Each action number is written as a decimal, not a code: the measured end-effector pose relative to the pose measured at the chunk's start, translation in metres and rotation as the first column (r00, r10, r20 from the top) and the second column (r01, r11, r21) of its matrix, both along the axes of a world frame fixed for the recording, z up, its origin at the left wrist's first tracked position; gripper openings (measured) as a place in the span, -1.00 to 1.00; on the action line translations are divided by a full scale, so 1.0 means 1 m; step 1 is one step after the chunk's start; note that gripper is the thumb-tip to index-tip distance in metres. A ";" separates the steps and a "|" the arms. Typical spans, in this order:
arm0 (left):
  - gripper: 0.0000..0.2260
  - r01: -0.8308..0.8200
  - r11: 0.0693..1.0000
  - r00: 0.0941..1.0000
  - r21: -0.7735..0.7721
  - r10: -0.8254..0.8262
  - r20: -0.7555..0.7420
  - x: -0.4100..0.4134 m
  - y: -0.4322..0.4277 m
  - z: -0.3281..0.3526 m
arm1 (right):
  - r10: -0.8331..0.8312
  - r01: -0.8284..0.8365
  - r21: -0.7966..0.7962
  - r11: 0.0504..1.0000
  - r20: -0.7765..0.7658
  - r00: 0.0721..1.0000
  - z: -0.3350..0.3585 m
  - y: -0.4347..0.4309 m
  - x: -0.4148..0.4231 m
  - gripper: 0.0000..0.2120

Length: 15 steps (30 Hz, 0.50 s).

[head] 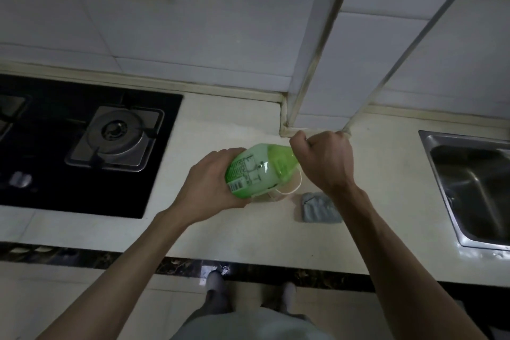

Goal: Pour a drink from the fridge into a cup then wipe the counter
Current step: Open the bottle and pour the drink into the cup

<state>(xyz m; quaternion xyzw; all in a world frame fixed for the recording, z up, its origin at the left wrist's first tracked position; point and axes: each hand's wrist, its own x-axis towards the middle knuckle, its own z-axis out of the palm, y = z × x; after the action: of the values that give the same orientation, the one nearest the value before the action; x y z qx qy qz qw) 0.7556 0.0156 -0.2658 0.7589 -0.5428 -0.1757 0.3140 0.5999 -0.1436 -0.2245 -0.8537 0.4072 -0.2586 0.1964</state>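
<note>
My left hand (209,182) grips a tilted green bottle (256,171) by its base. My right hand (325,163) clamps its neck, above a clear cup (288,192).

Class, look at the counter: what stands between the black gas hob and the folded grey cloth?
A clear cup stands close beside the grey cloth, under the tilted green bottle; the stretch toward the hob is bare counter. Head view.

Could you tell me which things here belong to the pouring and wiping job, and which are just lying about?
Job: green bottle, gripped by left hand at its base and right hand at its cap end; clear cup beneath it; grey cloth; counter.
Lying about: gas hob; sink.
</note>
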 end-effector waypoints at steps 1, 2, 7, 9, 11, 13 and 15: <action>-0.26 0.011 1.000 0.999 -0.004 -0.011 0.036 -0.001 -0.003 0.004 | 0.028 -0.028 -0.018 0.999 0.037 0.999 0.000 -0.002 -0.004 -0.50; -0.26 0.022 1.000 0.997 -0.007 -0.022 0.069 -0.001 -0.006 0.008 | 0.058 -0.056 -0.032 0.998 0.072 0.996 0.000 -0.005 -0.009 -0.50; -0.24 0.132 0.988 0.991 0.078 -0.134 0.020 -0.004 -0.016 0.025 | 0.245 -0.210 -0.177 0.962 0.213 0.946 0.003 -0.012 -0.027 -0.56; -0.23 0.201 0.968 0.977 0.153 -0.187 -0.098 -0.001 -0.018 0.032 | 0.333 -0.269 -0.275 0.923 0.223 0.916 0.006 -0.012 -0.031 -0.59; -0.23 0.244 0.944 0.962 0.223 -0.207 -0.180 0.001 -0.019 0.038 | 0.367 -0.293 -0.316 0.902 0.206 0.907 0.009 -0.015 -0.034 -0.61; -0.23 0.236 0.941 0.964 0.242 -0.196 -0.178 -0.001 -0.020 0.041 | 0.361 -0.304 -0.284 0.909 0.175 0.916 0.010 -0.019 -0.037 -0.60; -0.21 0.188 0.956 0.978 0.223 -0.163 -0.129 -0.005 -0.022 0.043 | 0.338 -0.307 -0.196 0.931 0.150 0.929 0.012 -0.024 -0.041 -0.54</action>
<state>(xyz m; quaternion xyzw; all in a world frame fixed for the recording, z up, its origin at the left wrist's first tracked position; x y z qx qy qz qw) 0.7505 -0.0063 -0.2224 0.7286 -0.5656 -0.3068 0.2346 0.5591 -0.1673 -0.2124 -0.8956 0.2181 -0.3328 0.1991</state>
